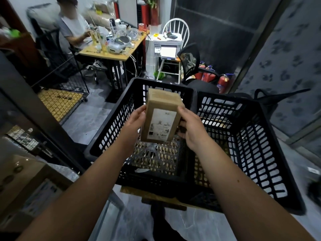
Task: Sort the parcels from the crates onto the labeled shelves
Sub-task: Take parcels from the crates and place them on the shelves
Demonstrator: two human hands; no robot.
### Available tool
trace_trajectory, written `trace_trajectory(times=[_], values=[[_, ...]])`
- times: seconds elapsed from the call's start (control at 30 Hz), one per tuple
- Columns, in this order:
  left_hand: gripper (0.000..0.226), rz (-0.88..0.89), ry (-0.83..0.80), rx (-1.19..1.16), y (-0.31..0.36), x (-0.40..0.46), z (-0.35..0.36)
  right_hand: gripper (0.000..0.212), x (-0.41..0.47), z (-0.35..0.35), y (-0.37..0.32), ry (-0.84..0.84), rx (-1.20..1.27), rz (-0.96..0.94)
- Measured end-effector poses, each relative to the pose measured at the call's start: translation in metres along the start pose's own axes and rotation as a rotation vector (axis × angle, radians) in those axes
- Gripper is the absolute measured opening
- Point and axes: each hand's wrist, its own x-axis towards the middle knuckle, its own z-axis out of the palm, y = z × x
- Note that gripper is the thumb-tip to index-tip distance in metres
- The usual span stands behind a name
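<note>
A brown cardboard parcel [161, 115] with a white shipping label on its upper face is held above the left black plastic crate [111, 126]. My left hand [134, 122] grips its left side and my right hand [191, 129] grips its right side. A second black crate [257, 150] stands right beside the first. Through the perforated floors of both crates a yellowish surface shows, and I see no other parcel in them. A dark shelf frame [26, 101] rises at the left edge, its labels not readable.
A person sits at a cluttered wooden desk [111, 49] at the back left. A wire cart [59, 100] stands beside it. A white printer [165, 47], a white chair, a black office chair [189, 61] and red fire extinguishers [223, 82] line the back. Grey wall at right.
</note>
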Motion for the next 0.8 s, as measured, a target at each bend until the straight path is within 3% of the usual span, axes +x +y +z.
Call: trace_trajectory(times=[0.07, 0.23, 0.3, 0.37, 0.43, 0.57, 0.67, 0.8], values=[[0.035, 0.033, -0.014, -0.006, 0.001, -0.005, 0.001, 0.039, -0.007, -0.003, -0.003, -0.076, -0.062, -0.048], [0.05, 0.052, -0.013, -0.046, 0.008, -0.016, 0.01, 0.089, -0.015, -0.008, -0.002, -0.189, -0.149, -0.107], [0.068, 0.035, 0.008, -0.06, 0.012, -0.019, 0.014, 0.104, -0.018, -0.006, -0.002, -0.179, -0.171, -0.112], [0.09, 0.001, 0.021, -0.106, 0.013, -0.019, 0.014, 0.104, -0.02, -0.004, -0.002, -0.131, -0.181, -0.155], [0.094, -0.032, 0.037, -0.169, 0.014, -0.018, 0.012, 0.091, -0.02, -0.008, 0.0, -0.082, -0.244, -0.217], [0.067, -0.077, 0.088, -0.183, 0.021, -0.014, 0.012, 0.073, -0.019, -0.017, 0.004, -0.043, -0.335, -0.28], [0.054, -0.138, 0.169, -0.305, 0.021, -0.013, 0.017, 0.076, -0.013, -0.015, 0.007, 0.026, -0.344, -0.28], [0.06, -0.199, 0.255, -0.495, 0.013, -0.012, 0.022, 0.092, -0.011, -0.007, 0.004, 0.111, -0.33, -0.309]])
